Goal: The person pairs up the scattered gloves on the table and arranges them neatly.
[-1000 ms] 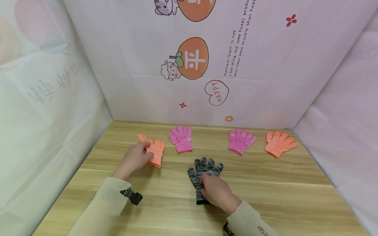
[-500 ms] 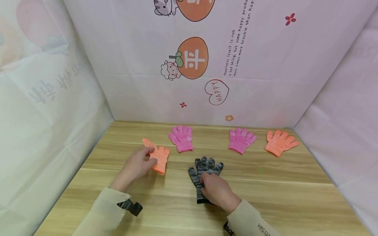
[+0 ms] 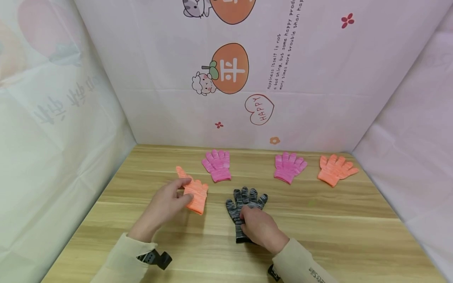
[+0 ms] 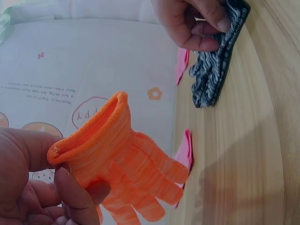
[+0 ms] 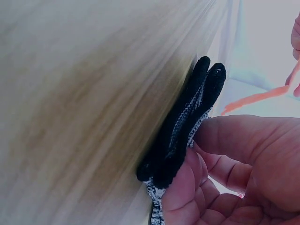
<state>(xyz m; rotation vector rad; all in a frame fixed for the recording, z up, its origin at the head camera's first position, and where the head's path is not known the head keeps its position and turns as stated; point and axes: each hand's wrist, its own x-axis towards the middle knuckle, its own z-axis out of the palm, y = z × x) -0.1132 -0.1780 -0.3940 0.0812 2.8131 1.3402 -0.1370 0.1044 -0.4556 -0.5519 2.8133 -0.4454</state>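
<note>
The left hand pinches an orange glove by its cuff, raised above the table, with a narrow strip of wood between it and the dark glove. The right hand pinches the dark glove's cuff, well in from every edge, with broad bare wood to its right. Near the back edge lie a left pink glove, a right pink glove and, close to the right corner, a second orange glove. Since a second ago, the left hand and its glove have shifted rightward and nearer the person; the right hand and dark glove hold their place.
</note>
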